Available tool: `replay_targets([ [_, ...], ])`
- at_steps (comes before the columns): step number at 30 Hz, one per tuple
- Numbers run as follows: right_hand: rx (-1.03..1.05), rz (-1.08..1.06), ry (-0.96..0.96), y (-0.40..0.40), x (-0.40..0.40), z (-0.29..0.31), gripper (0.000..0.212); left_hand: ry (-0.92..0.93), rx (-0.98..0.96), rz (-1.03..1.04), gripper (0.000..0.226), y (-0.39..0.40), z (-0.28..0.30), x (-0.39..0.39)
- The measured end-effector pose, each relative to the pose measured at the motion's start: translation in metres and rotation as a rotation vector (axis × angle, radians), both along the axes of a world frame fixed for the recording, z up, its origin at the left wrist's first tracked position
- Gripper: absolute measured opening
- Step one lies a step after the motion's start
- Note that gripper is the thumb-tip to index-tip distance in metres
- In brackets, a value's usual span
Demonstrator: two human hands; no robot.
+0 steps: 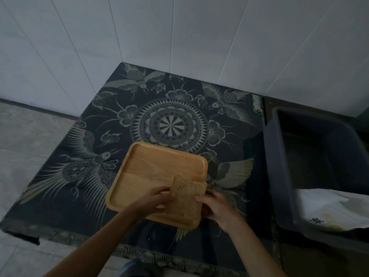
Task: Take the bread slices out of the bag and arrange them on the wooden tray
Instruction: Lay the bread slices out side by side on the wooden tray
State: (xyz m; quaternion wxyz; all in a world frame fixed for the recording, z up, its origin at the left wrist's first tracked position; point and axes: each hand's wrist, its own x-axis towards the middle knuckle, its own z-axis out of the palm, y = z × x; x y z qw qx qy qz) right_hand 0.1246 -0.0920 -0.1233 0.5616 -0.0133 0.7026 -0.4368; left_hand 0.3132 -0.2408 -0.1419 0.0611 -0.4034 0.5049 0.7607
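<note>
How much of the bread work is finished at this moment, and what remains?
Done: nothing lies flat yet; the wooden tray shows bare wood. In hand: left hand and right hand together hold bread slices over its near right corner. Left: laying them out. A white bag lies in the dark bin.

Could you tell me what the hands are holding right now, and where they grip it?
Both hands hold bread slices over the wooden tray: left hand on the left edge, right hand on the right edge.
</note>
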Motion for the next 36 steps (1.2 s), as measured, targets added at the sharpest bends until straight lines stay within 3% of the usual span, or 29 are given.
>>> replay_targets([
  [7, 0.042, -0.011, 0.026, -0.004, 0.01, -0.011, 0.024, -0.022, -0.002, -0.054, 0.02, -0.006, -0.018, 0.003],
  [12, 0.052, -0.041, 0.017, -0.005, 0.015, -0.016, 0.021, -0.04, -0.116, -0.125, 0.037, -0.008, -0.018, 0.002],
  [24, 0.082, -0.191, 0.152, -0.004, 0.029, -0.026, 0.021, -0.031, -0.321, -0.302, 0.035, -0.029, -0.013, 0.006],
  [30, 0.045, -0.225, 0.239, 0.001, 0.037, -0.024, 0.015, -0.069, -0.371, -0.287, 0.044, -0.036, -0.009, 0.0],
  [36, 0.043, -0.273, 0.221, 0.001, 0.037, -0.02, 0.023, -0.053, -0.405, -0.233, 0.045, -0.037, 0.001, -0.015],
])
